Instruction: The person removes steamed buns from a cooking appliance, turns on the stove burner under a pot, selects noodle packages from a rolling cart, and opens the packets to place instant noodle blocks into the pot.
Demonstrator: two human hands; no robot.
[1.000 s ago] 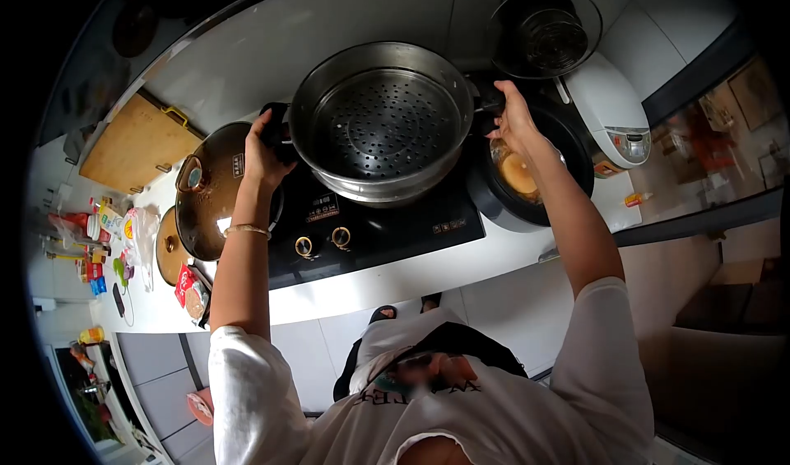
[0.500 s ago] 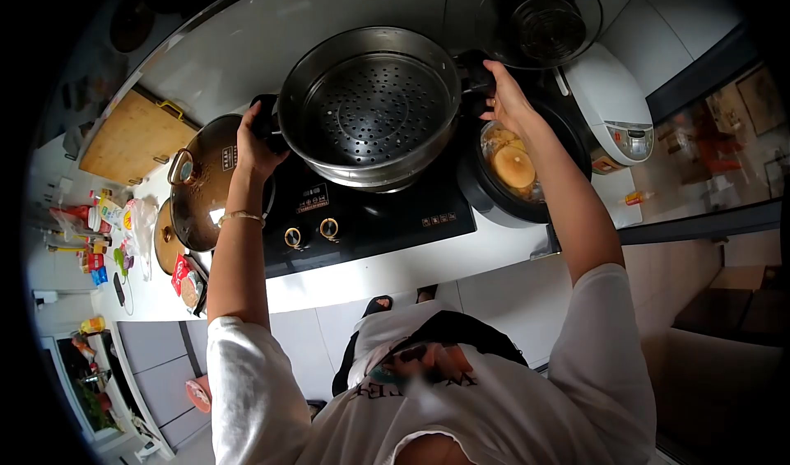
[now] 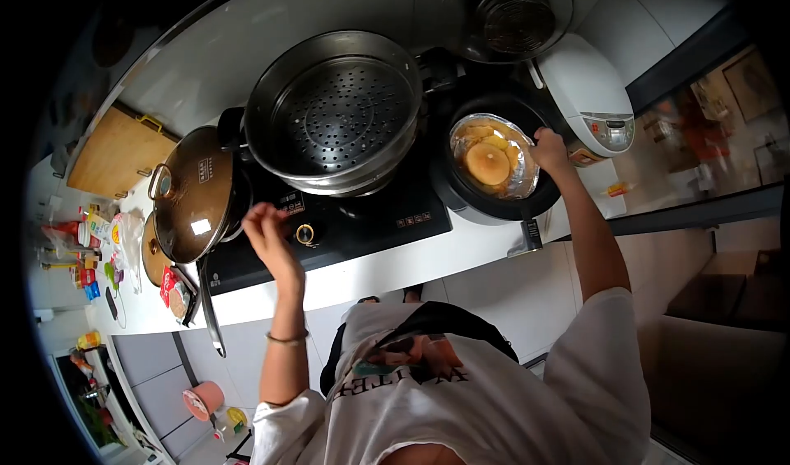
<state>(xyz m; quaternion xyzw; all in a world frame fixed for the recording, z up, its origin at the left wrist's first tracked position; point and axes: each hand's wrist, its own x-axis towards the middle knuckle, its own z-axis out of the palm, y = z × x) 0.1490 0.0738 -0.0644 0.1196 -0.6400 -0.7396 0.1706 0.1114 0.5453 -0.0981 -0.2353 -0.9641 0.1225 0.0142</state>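
A metal steamer pot (image 3: 337, 123) with a perforated bottom and black side handles stands on the black cooktop (image 3: 354, 226). My left hand (image 3: 273, 239) is off it, over the cooktop's front near a knob, fingers loosely apart and holding nothing. To the right, a dark round basket (image 3: 469, 200) with a handle holds a foil bowl (image 3: 527, 165), in which a round golden-brown item (image 3: 488, 165) lies among yellowish pieces. My right hand (image 3: 551, 151) is at the bowl's right edge with its fingers curled, seemingly pinching the rim; the fingertips are partly hidden.
A wok with a glass lid (image 3: 193, 193) stands left, its long handle (image 3: 211, 309) jutting past the counter edge. A white rice cooker (image 3: 588, 95) is at the right, a round wire rack (image 3: 518, 25) behind. Packets (image 3: 174, 295) lie at the left.
Both hands have let go of the steamer pot's handles. My left hand has come down toward the counter front; my right hand has moved to the foil bowl's edge. The view has shifted slightly.
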